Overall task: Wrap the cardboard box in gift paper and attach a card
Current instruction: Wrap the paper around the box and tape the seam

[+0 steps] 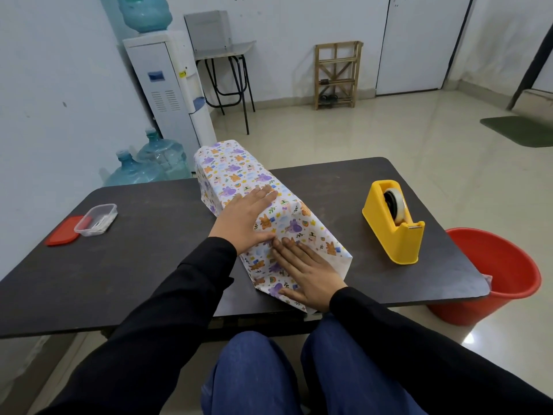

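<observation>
Both hands lie flat, fingers straight, gripping nothing. Left hand (244, 220) presses the wrapped box (239, 172); right hand (305, 272) presses the paper (335, 253) at its near end. Far left on the table (149, 265) sit a lid (62, 235) and tub (95, 220), bare top beside them. The box lies diagonally mid-table, reaching both far and near edges. A dispenser (392, 223) stands apart on the right, with a bucket (493, 271) beyond the table's right edge.

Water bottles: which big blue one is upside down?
The top bottle, sitting on the white water dispenser, neck pointing down. The nearer floor bottle and the farther floor bottle stand upright beside it, caps up.
</observation>
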